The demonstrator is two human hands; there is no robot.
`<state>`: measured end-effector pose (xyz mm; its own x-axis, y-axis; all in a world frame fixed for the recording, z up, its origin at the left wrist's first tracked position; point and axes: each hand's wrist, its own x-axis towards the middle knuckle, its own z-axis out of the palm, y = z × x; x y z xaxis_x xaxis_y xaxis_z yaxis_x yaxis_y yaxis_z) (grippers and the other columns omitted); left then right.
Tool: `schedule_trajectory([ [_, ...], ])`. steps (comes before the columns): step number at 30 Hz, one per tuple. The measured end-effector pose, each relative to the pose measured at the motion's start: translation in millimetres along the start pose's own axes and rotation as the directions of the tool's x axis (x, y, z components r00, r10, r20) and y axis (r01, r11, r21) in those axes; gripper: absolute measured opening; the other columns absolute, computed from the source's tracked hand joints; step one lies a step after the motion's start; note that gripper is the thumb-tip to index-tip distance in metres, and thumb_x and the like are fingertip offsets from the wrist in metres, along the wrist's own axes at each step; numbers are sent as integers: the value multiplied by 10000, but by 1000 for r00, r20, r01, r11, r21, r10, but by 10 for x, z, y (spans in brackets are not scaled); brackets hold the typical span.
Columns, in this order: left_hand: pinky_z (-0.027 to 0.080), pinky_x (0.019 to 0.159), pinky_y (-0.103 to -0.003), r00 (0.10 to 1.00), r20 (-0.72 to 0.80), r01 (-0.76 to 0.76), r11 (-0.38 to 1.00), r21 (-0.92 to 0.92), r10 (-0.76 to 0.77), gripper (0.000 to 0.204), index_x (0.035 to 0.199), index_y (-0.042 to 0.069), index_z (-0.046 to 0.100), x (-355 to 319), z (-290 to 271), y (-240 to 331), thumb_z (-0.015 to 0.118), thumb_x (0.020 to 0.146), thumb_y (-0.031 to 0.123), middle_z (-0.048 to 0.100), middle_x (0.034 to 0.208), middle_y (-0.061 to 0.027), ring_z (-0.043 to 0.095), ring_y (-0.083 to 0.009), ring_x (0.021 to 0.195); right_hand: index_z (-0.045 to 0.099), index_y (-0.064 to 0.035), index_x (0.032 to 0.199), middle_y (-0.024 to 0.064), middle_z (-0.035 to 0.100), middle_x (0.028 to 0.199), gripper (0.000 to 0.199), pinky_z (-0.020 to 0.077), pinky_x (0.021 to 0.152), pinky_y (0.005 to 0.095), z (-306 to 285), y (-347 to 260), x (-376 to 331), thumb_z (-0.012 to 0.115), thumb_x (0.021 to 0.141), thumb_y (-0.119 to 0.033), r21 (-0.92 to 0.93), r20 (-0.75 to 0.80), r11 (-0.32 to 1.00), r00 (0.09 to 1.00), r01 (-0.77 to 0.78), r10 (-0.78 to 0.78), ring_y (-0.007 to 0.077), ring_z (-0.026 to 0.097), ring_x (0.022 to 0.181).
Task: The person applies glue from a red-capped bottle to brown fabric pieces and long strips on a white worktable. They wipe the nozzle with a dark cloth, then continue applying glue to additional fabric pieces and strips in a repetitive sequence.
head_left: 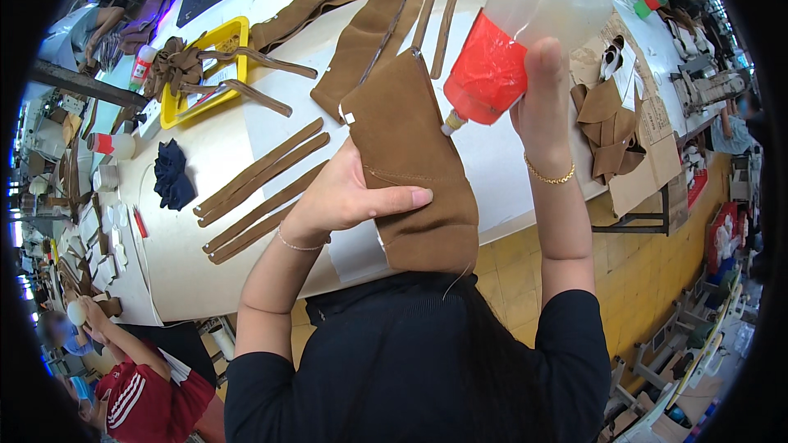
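My left hand (338,190) grips a brown fabric panel (414,143), thumb lying on top and the other fingers hidden underneath. A stitched seam crosses the panel, and a small white tag shows on its left edge. In my right hand (543,107) is a translucent squeeze bottle (491,70) wrapped in red tape. It is tipped nozzle-down, the tip close to the panel's right edge; whether it touches cannot be seen. Beyond the panel lies a longer brown piece (369,41) with a dark edge strip.
Brown straps (263,172) lie left of my left hand, near a dark blue scrunched cloth (172,175). A yellow tray (171,107) holds brown strips. Brown pieces (611,127) sit on cardboard at right. A co-worker in a red shirt (152,398) is at lower left.
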<state>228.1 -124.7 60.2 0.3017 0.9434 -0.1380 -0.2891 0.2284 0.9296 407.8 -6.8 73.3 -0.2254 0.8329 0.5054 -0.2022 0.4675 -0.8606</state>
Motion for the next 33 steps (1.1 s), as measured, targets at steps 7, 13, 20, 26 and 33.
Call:
schedule_trajectory([
  [7,437,959,-323,999,-14,-39,999,-26,39,678,1304,-4,389,35,-41,-73,763,744,71,567,1181,-92,547,-169,1097,435,-1,1206,90,564,1051,840,512,760,302,-169,-12,-238,571,766,-703,-11,67,983,981,-181,181,162,583,925],
  [13,465,899,-304,997,-56,-63,998,-28,62,536,1214,-12,505,31,-76,-56,759,753,91,619,1087,-72,583,-145,1008,478,26,1156,127,602,973,923,549,641,279,-225,33,-356,510,726,-790,116,25,959,966,-258,257,158,632,782],
  [20,466,867,-276,998,-41,-56,993,-99,52,303,1075,-11,635,-62,-78,-144,720,806,100,664,1012,-59,595,-125,952,521,61,1090,212,581,1035,784,530,564,209,-485,347,280,482,840,-680,620,349,512,793,-595,499,141,591,727],
  [26,436,929,-302,997,-53,-62,978,-198,53,488,1250,-13,508,-162,-49,-162,704,835,155,588,1184,-91,539,-151,1084,538,28,1051,217,600,889,730,579,603,236,-588,1031,856,448,860,-671,731,255,353,714,-583,651,214,614,706],
  [33,415,977,-317,999,-40,-5,1000,4,6,679,1329,1,402,-214,-44,-119,760,776,164,540,1243,-108,505,-179,1156,494,33,1101,145,593,891,727,579,612,242,-590,1073,927,416,883,-656,726,246,363,714,-584,656,181,608,724],
])
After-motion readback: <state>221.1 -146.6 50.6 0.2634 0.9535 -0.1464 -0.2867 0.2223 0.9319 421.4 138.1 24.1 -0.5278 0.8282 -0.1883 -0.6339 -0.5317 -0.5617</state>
